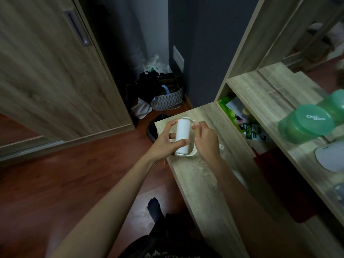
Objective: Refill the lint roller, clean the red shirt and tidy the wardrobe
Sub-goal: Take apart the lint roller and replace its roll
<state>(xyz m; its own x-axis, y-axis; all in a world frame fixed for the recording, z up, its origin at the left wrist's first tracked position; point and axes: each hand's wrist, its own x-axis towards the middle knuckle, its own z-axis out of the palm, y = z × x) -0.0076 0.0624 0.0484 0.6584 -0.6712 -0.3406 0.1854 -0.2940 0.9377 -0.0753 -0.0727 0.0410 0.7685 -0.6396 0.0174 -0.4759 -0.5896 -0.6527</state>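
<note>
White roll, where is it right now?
In the head view the white roll is in the middle, above the wooden desk. The left hand grips it, and the right hand pinches the roller frame at its side.

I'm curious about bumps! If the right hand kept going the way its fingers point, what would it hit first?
Probably the white roll that the left hand holds; the right hand, pinching the thin frame, points toward its top end, close by, though depth is unclear.
</note>
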